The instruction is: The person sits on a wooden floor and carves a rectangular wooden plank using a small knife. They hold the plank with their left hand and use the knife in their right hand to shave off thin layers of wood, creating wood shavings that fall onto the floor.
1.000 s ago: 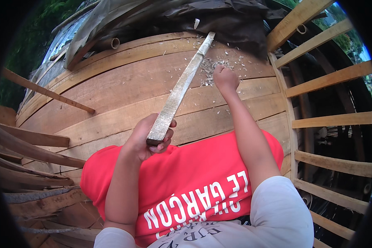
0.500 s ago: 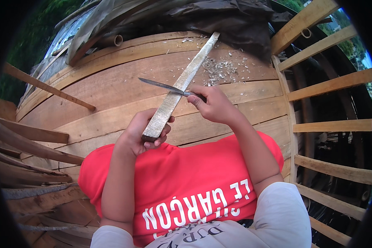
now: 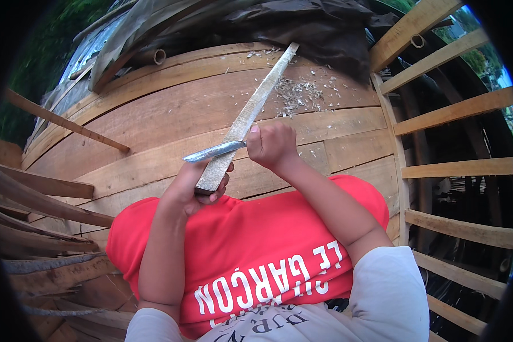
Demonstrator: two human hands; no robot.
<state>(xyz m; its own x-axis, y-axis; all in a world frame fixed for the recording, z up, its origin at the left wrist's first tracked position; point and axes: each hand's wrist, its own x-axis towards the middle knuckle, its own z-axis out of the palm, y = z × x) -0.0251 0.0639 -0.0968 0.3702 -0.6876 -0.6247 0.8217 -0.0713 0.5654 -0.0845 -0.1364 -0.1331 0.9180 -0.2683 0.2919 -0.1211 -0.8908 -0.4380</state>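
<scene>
A long, pale, squared piece of wood [image 3: 252, 109] slants from my lap side up to the far edge of the plank floor. My left hand [image 3: 182, 187] is closed around its near end, with fingertips showing on the right side. In my right hand [image 3: 272, 145] is a knife [image 3: 215, 151], gripped in a fist that hides most of the handle. The blade lies across the wood just ahead of my left hand, its tip pointing left. Its flat side catches the light.
Wood shavings [image 3: 298, 96] are scattered on the plank floor [image 3: 171, 122] beside the far half of the piece. A slatted wooden railing [image 3: 455, 171] runs along the right. Dark plastic sheeting [image 3: 325, 40] hangs at the far edge. Wooden bars [image 3: 68, 119] stand at left.
My right hand has drawn the knife nearer along the wood, toward my left hand, and the blade has turned to show its flat side. The left hand keeps its grip.
</scene>
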